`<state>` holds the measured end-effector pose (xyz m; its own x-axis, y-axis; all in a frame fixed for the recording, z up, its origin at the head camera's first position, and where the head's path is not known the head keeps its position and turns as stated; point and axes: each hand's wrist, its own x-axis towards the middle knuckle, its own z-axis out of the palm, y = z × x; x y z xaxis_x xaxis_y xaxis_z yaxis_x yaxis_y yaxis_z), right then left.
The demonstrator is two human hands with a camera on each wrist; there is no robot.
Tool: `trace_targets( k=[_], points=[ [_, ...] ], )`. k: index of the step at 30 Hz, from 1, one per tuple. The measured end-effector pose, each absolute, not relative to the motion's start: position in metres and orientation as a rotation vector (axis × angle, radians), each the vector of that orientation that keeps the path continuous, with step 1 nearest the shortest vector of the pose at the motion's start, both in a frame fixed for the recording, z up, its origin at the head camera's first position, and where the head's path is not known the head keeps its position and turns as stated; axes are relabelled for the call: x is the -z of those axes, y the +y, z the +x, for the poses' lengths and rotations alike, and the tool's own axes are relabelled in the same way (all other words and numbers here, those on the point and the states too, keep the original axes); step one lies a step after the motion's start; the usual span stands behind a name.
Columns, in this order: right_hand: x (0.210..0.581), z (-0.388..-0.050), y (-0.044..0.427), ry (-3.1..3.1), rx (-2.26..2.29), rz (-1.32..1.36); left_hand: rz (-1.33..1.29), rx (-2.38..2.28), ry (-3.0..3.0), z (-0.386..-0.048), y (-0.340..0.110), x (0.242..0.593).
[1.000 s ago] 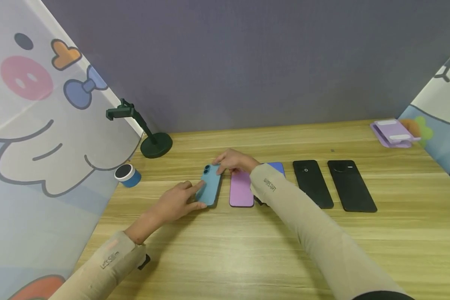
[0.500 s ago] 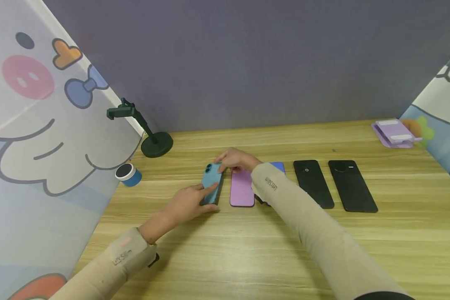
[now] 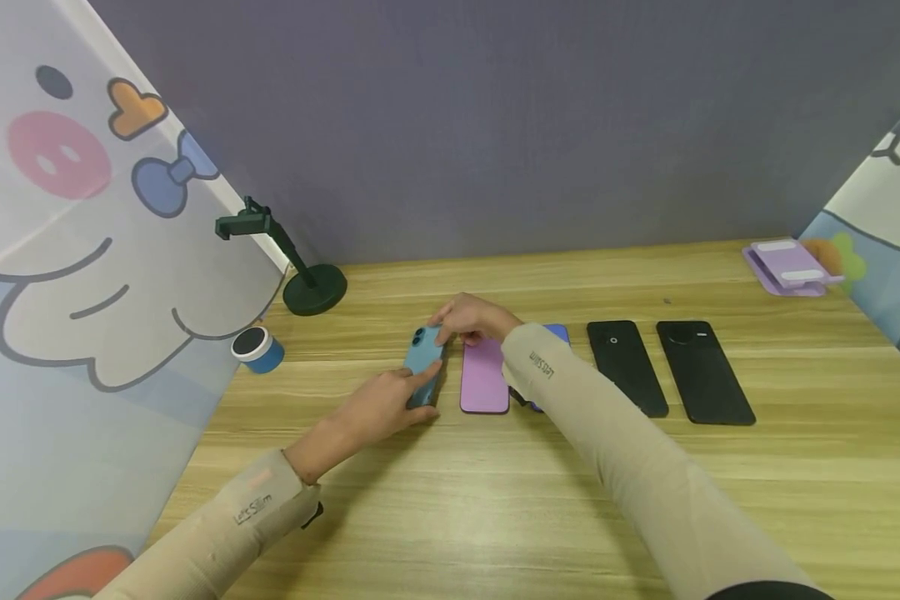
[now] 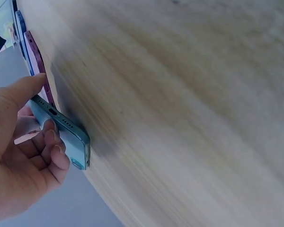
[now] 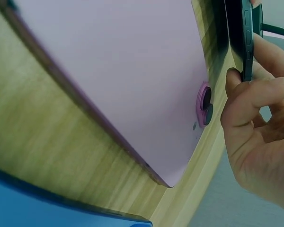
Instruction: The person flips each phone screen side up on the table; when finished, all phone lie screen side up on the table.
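A light-blue smartphone (image 3: 422,354) is back-up on the wooden table, its two-lens camera at the far end. My left hand (image 3: 381,407) holds its near end; in the left wrist view several fingers curl against its back, and a shadow falls under its lower edge. At the far right corner, my right hand (image 3: 471,318) pinches the phone (image 5: 247,40) between thumb and fingers. Close by on the right lies a pink smartphone (image 3: 483,379), also back-up. Beyond it a blue smartphone (image 3: 557,332) is partly hidden by my right forearm.
Two black smartphones (image 3: 626,367) lie farther right. A dark green stand (image 3: 311,287) with a round base is at the back left, near a blue-and-white round container (image 3: 258,350). A lilac folding stand (image 3: 791,267) sits back right. A grey partition (image 3: 495,125) rises behind the table.
My left hand has moved rightward along the phone's near end, and the light-blue phone has shifted slightly right. My right hand has stayed almost in place at its far corner.
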<state>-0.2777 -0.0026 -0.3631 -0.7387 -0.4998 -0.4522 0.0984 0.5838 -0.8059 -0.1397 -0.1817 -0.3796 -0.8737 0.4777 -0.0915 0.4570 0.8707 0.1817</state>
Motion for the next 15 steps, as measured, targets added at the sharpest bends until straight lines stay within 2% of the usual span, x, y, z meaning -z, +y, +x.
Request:
trace_targets(
  k=[15],
  points=[
    [0.3644,-0.2805,0.0025,2.069,1.224,-0.301,0.772,-0.442,2.853,-0.1432,-0.1876,0.3727]
  ],
)
